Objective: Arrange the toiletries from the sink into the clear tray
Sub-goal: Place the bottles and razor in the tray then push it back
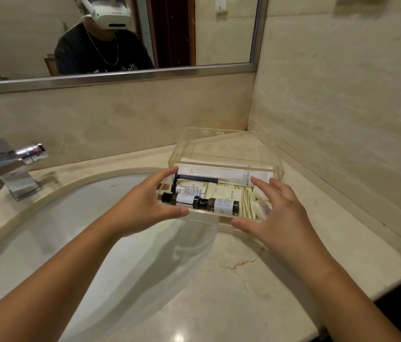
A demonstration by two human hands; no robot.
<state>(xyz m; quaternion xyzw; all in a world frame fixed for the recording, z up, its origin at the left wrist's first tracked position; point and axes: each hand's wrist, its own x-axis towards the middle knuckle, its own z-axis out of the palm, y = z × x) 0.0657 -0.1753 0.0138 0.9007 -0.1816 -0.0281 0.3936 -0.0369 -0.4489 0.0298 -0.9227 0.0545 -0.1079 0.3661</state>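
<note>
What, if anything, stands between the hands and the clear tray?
Nothing visible does. The left hand grips the clear tray at its left end, thumb on the near rim. The right hand hovers open over the right end, above the packets. The sink basin shows no toiletries.

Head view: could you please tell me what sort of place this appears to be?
Probably a hotel bathroom: a white sink with a chrome faucet set in a marble counter, a framed mirror above, and a clear tray of miniature bottles and sachets.
</note>
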